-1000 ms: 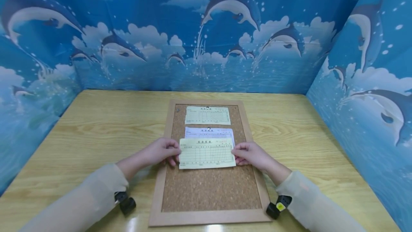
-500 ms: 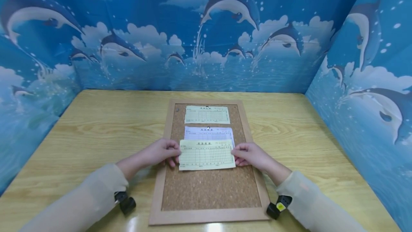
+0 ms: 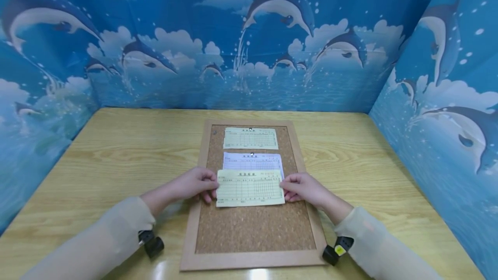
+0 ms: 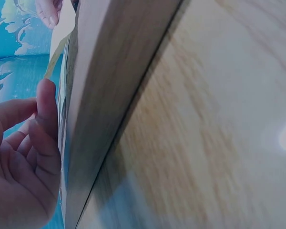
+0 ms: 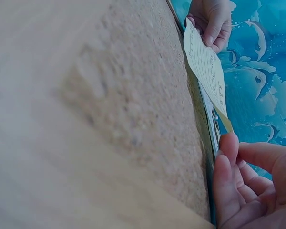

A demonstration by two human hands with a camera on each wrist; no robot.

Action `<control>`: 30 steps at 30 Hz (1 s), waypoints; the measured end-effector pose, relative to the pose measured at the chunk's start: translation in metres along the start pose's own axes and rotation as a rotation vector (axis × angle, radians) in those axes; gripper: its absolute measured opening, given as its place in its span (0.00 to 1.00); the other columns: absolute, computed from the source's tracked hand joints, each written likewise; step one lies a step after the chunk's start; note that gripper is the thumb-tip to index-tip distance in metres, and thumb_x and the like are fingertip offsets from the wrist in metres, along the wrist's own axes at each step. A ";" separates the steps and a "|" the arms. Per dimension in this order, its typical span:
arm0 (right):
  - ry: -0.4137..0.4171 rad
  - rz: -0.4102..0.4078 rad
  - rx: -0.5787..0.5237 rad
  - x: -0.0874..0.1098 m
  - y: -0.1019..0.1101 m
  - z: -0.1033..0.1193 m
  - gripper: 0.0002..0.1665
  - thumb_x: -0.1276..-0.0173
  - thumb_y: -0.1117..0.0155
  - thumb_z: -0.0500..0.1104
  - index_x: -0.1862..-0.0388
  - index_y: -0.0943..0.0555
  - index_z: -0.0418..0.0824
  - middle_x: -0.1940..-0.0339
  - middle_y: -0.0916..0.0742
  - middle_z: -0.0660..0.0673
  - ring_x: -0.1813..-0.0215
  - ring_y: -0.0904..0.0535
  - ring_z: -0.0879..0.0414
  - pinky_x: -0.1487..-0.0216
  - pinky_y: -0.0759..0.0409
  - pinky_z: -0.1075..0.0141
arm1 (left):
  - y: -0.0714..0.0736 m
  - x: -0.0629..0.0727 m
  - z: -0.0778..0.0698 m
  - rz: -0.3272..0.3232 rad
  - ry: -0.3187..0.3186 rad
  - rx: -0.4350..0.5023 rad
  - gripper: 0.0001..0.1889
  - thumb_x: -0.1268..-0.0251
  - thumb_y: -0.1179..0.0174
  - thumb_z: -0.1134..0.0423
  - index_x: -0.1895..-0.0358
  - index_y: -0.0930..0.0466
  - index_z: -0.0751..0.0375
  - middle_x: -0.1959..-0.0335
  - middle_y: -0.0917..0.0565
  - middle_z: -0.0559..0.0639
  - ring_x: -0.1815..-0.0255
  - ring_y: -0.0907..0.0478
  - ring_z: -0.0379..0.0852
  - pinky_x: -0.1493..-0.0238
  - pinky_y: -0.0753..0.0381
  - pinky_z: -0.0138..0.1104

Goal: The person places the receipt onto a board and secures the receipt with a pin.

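A pale yellow receipt slip (image 3: 250,189) is stretched between both hands, just above the cork board (image 3: 256,230). My left hand (image 3: 198,182) pinches its left edge between thumb and finger. At the right edge, my right hand (image 3: 303,188) pinches it the same way. In the right wrist view the slip (image 5: 205,64) stands slightly off the board and bends a little. Behind it, partly covered, a lilac slip (image 3: 253,161) is pinned with a pushpin (image 3: 252,154). Higher up, a pale green slip (image 3: 250,140) hangs from another pushpin (image 3: 250,129).
The board's wooden frame (image 3: 254,261) lies on the wood-grain table (image 3: 128,154). One spare pin (image 3: 215,132) sits at the board's upper left corner. A dolphin-print curtain (image 3: 186,51) encloses the back and sides. Black wrist cameras (image 3: 153,245) are strapped on both arms.
The held yellow slip has slid slightly toward the person, uncovering a little more of the lilac slip. Both hands keep their pinch and almost their place.
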State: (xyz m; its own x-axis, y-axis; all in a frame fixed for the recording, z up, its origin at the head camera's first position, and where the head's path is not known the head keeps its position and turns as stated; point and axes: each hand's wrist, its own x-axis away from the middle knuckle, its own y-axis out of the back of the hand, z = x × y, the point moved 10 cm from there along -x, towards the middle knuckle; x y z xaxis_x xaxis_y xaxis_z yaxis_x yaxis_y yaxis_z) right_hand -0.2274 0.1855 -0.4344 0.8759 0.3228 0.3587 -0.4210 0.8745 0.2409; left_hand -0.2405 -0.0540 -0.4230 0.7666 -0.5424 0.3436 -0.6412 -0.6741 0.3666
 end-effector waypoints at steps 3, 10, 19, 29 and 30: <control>-0.001 0.005 0.003 0.000 0.000 -0.001 0.13 0.31 0.44 0.40 0.66 0.22 0.29 0.78 0.19 0.48 0.74 0.22 0.61 0.71 0.21 0.70 | 0.000 0.000 0.001 0.006 0.000 0.003 0.08 0.33 0.47 0.64 0.70 0.24 0.64 0.76 0.18 0.49 0.78 0.20 0.42 0.83 0.33 0.29; -0.007 0.016 -0.004 0.000 -0.001 -0.002 0.13 0.31 0.44 0.40 0.66 0.22 0.29 0.78 0.19 0.48 0.75 0.22 0.61 0.72 0.21 0.71 | -0.001 -0.001 0.002 0.010 0.013 0.002 0.08 0.33 0.47 0.64 0.69 0.24 0.64 0.75 0.18 0.49 0.78 0.20 0.41 0.83 0.35 0.28; -0.016 0.018 0.013 0.000 0.000 -0.003 0.13 0.31 0.44 0.40 0.65 0.22 0.28 0.78 0.19 0.48 0.75 0.22 0.61 0.71 0.21 0.70 | -0.001 -0.001 0.002 0.013 0.022 -0.007 0.09 0.33 0.47 0.63 0.70 0.23 0.64 0.76 0.18 0.49 0.79 0.20 0.41 0.83 0.35 0.28; -0.019 0.023 0.034 0.000 0.000 -0.005 0.13 0.31 0.44 0.40 0.66 0.22 0.29 0.78 0.19 0.47 0.75 0.22 0.61 0.71 0.21 0.70 | -0.003 -0.002 0.003 0.018 0.029 -0.033 0.10 0.33 0.47 0.63 0.71 0.23 0.63 0.76 0.18 0.49 0.80 0.21 0.41 0.84 0.34 0.28; -0.019 0.024 0.035 0.000 0.000 -0.005 0.13 0.31 0.44 0.40 0.66 0.22 0.29 0.78 0.19 0.47 0.75 0.22 0.61 0.71 0.21 0.70 | -0.003 -0.001 0.003 0.018 0.031 -0.035 0.10 0.33 0.47 0.63 0.71 0.23 0.63 0.76 0.18 0.49 0.80 0.21 0.41 0.83 0.34 0.28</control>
State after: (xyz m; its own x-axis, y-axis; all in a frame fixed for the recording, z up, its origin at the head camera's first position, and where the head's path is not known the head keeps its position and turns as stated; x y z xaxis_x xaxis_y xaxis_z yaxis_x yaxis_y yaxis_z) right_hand -0.2264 0.1871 -0.4392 0.8609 0.3365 0.3817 -0.4502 0.8533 0.2632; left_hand -0.2397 -0.0528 -0.4271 0.7537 -0.5385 0.3767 -0.6564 -0.6459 0.3899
